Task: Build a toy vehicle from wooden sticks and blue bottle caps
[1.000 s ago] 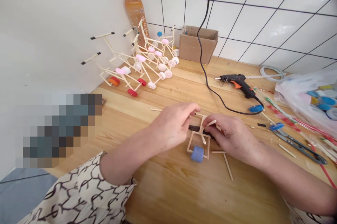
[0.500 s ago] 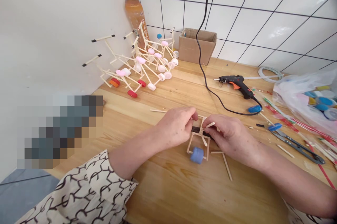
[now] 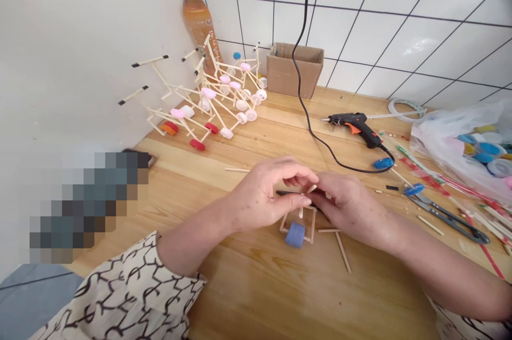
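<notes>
Centrally in the head view, the left hand (image 3: 268, 193) and right hand (image 3: 344, 207) nearly meet, pinched narrowly on a small stick frame (image 3: 312, 225) above its blue bottle-cap wheel (image 3: 295, 235), with a dark strip (image 3: 286, 192) beneath them. Loose sticks (image 3: 343, 252) lie just beside it on the wooden surface (image 3: 240, 286). Upper left stand wheeled stick models (image 3: 224, 96); upper right rests a black glue gun (image 3: 358, 126).
</notes>
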`<state>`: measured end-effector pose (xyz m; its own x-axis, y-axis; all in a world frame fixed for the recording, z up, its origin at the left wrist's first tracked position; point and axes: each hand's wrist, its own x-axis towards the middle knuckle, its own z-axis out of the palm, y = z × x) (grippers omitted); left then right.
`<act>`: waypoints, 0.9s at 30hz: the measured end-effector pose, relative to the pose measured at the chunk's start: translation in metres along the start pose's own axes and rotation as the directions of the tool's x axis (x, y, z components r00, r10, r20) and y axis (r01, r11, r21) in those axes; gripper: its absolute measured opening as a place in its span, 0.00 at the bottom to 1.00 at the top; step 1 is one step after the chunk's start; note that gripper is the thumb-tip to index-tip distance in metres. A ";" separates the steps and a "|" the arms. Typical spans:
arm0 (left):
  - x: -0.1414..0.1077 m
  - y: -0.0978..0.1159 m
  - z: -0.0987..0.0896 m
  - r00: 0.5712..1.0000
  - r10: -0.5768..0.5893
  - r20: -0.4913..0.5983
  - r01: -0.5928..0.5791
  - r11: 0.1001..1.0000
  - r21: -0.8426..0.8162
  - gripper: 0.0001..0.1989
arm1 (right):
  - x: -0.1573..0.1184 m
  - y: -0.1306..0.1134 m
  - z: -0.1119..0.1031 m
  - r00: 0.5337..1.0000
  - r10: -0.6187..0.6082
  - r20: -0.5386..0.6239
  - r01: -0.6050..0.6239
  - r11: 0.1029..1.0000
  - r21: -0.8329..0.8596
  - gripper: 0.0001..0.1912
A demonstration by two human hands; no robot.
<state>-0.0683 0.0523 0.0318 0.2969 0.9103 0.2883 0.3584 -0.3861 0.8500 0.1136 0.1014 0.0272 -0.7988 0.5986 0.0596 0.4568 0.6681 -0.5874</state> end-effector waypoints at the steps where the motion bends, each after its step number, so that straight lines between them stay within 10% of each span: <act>1: 0.000 0.001 0.000 1.000 0.012 0.001 -0.012 1.000 -0.025 0.10 | 0.000 -0.001 0.000 1.000 0.005 0.006 -0.005 1.000 0.002 0.08; 19: 0.004 -0.007 0.006 0.977 0.208 0.039 -0.211 0.947 0.241 0.08 | 0.007 0.015 -0.009 0.980 -0.112 0.163 0.158 0.941 -0.298 0.16; 27: 0.003 -0.006 0.008 0.950 0.309 0.043 -0.305 0.896 0.323 0.08 | 0.006 0.017 -0.005 0.994 -0.001 0.111 0.012 0.995 -0.101 0.08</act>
<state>-0.0621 0.0564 0.0236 0.4306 0.7395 0.5175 0.5166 -0.6720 0.5305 0.1188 0.1184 0.0213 -0.8376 0.5455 -0.0301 0.4845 0.7162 -0.5023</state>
